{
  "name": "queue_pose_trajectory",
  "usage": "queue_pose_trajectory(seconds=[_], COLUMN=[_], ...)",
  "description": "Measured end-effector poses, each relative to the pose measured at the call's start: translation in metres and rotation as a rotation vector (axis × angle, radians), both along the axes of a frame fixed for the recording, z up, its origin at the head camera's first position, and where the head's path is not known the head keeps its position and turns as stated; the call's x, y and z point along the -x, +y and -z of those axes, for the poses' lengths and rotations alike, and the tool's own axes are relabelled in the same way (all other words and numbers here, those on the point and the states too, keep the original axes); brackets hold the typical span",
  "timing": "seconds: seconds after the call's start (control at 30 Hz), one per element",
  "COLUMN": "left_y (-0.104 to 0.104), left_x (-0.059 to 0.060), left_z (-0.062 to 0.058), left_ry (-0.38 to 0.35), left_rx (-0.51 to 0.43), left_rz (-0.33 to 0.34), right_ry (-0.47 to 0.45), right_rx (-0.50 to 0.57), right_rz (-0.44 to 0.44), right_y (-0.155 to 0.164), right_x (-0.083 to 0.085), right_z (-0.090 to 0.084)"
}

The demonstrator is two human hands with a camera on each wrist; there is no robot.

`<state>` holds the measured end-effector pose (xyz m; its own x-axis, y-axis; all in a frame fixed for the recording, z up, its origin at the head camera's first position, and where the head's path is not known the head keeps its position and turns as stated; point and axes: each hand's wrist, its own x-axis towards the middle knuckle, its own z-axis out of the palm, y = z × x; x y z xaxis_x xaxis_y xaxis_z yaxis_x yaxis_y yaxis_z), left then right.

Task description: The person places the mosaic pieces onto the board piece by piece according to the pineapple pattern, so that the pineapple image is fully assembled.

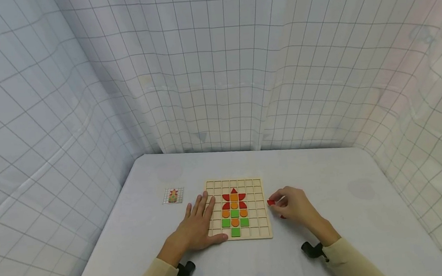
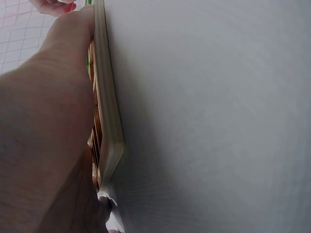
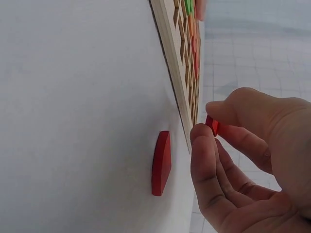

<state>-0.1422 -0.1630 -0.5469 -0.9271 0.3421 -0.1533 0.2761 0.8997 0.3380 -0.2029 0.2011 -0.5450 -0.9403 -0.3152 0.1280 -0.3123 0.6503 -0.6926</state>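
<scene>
My left hand [image 1: 197, 228] rests with straight, spread fingers on the left side of a wooden grid board [image 1: 261, 231]. Red, orange and green flat pieces fill part of the grid; a red triangle [image 1: 233, 191] tops the pattern, and a green square [image 1: 236, 232] is lowest. Just off the board's right edge, my right hand [image 1: 294, 204] pinches a small red piece [image 3: 212, 125] between thumb and fingertips; its full outline is partly hidden. A second red piece [image 3: 162, 164], with one curved side, lies on the table below that hand. The left wrist view shows mostly forearm and board edge.
A small picture card [image 1: 173, 196] with a similar coloured pattern on a grid lies left of the board. The white-covered table [image 1: 320, 168] is enclosed by hanging checked curtains [image 1: 230, 66] at the back and both sides. Black wrist devices [image 1: 312, 250] sit at the sleeves.
</scene>
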Motion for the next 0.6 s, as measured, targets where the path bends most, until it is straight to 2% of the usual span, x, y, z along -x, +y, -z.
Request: queue_pose_trajectory(seconds=[0.3,0.6], left_y=[-0.001,0.0], left_x=[0.002,0.002], left_z=[0.0,0.002], left_ry=[-0.003,-0.004], left_rx=[-0.001,-0.001], left_rz=[-0.003,0.0], right_ry=[0.056,0.01], right_rx=[-0.021,-0.019], right_rz=[-0.249,-0.458], right_y=[-0.01,-0.025], right_x=[-0.007,-0.015], right_z=[-0.007,-0.01])
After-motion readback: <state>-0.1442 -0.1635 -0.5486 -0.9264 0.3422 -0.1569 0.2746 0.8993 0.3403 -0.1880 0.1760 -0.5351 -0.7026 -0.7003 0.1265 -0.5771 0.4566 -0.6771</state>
